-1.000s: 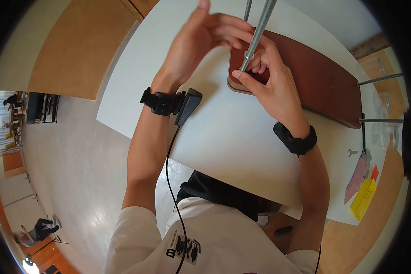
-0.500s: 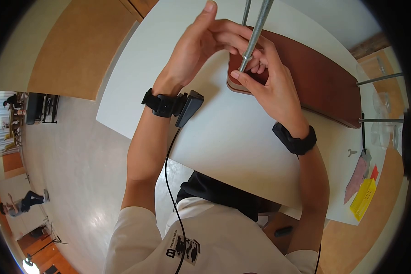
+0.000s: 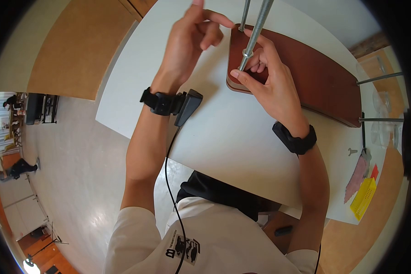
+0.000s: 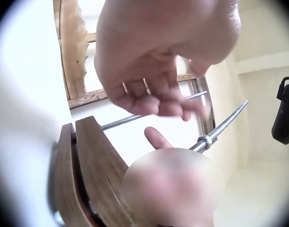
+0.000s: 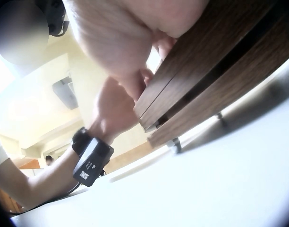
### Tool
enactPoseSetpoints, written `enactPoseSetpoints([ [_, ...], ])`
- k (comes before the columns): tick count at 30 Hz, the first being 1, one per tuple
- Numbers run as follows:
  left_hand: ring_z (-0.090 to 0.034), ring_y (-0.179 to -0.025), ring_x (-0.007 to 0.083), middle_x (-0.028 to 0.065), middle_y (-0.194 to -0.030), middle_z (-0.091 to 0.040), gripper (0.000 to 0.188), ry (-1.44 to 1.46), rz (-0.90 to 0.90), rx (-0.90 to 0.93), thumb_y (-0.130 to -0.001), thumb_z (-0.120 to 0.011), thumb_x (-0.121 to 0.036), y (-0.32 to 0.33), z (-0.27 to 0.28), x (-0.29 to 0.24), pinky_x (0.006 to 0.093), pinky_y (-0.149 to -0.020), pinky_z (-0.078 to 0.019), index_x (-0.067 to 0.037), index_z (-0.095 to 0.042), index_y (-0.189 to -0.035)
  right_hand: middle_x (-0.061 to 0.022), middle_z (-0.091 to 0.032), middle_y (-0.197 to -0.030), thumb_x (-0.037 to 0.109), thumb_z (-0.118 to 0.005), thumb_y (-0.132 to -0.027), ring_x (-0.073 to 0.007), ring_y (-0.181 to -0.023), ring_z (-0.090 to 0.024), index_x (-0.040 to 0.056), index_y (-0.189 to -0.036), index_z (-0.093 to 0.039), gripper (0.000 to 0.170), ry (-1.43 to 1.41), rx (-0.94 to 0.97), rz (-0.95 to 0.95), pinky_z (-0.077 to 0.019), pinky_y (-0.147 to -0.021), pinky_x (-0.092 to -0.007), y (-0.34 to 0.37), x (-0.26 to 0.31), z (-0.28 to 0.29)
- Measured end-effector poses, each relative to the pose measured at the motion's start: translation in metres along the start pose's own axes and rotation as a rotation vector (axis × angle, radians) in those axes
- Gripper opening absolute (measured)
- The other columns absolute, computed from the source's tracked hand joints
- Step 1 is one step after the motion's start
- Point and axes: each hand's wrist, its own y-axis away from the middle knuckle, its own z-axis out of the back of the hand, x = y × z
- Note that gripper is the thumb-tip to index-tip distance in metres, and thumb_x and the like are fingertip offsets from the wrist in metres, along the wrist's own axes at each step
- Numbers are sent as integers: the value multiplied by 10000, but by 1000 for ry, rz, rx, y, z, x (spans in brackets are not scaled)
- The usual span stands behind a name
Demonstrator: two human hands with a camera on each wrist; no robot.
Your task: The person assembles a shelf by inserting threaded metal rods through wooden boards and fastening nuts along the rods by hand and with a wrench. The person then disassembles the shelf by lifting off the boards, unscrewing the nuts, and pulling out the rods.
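Observation:
Two stacked reddish-brown wooden boards (image 3: 315,68) lie on the white table, with a gap between them in the wrist views. From the near left corner rises a metal rod (image 3: 259,23) with a nut (image 3: 247,54) partway up it. My right hand (image 3: 281,91) holds the rod low down, thumb at its base just under the nut and the other fingers behind it. Left of the rod, my left hand (image 3: 185,45) hangs in the air holding nothing. Its index finger reaches toward the boards' corner while the other fingers bend loosely.
Another rod (image 3: 245,13) stands at the far left corner, and two more metal rods extend from the boards' right end. On the table's right lie a small wrench (image 3: 352,152), a pink cloth (image 3: 357,176) and a yellow basket (image 3: 364,198). Clear containers (image 3: 382,105) stand behind them.
My left hand has drawn back leftward from beside the rod, its fingers bending more. The right hand keeps its hold. A person in the background has walked along.

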Motion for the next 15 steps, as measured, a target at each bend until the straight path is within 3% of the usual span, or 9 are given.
enactPoseSetpoints([
  [2,-690,-903,255,178,-976,-760,842,23,13,-208,-1066,-244,-669,3,-2,-8,386,-952,-468,29,-703,-1178,-65,-667,-863,159,-802,-882,-205,-816,-638,82,-1473,-446,694,15,1,-7,-524,-809,-335,-1,0,0],
  [3,-690,-903,255,178,-976,-760,842,23,12,-207,-1066,-244,-669,3,-6,-9,386,-952,-468,29,-703,-1178,-65,-668,-863,157,-802,-881,-205,-818,-640,84,-1473,-446,694,15,-2,9,-524,-810,-334,-1,-1,0],
  [5,-686,-867,233,153,-907,-755,844,327,22,-86,-1068,-241,-666,1,-18,-7,377,-929,-473,25,-720,-1139,-65,-668,-864,155,-802,-881,-204,-819,-641,86,-1473,-446,694,15,-2,23,-524,-811,-333,0,-1,0],
  [6,-686,-867,233,153,-907,-755,844,326,22,-88,-1068,-241,-666,3,-22,-7,377,-929,-473,25,-720,-1139,-65,-666,-864,160,-803,-881,-204,-819,-633,85,-1474,-445,696,7,-1,12,-522,-808,-334,0,0,0],
  [8,-685,-867,232,151,-898,-752,834,301,41,106,-1070,-247,-658,6,-26,-7,375,-926,-472,25,-720,-1132,-64,-664,-863,164,-805,-881,-204,-818,-625,83,-1474,-445,699,-2,1,1,-521,-806,-336,-1,1,-1],
  [12,-688,-877,247,167,-919,-751,834,208,19,100,-1070,-240,-660,-1,-1,6,387,-946,-469,25,-708,-1161,-60,-661,-854,166,-805,-882,-204,-814,-623,101,-1477,-448,697,-17,-6,-2,-520,-810,-339,0,0,0],
  [14,-694,-894,248,168,-922,-751,840,49,-56,-120,-1069,-231,-662,-2,9,2,400,-972,-466,23,-708,-1165,-59,-661,-852,163,-804,-882,-204,-812,-627,111,-1480,-448,697,9,-2,-2,-521,-812,-340,0,1,0],
  [15,-694,-894,248,168,-922,-751,840,48,-57,-121,-1069,-231,-662,-2,4,0,400,-972,-466,23,-708,-1165,-59,-662,-856,163,-804,-882,-204,-811,-627,110,-1480,-447,698,14,-3,-2,-521,-811,-341,-1,1,0],
])
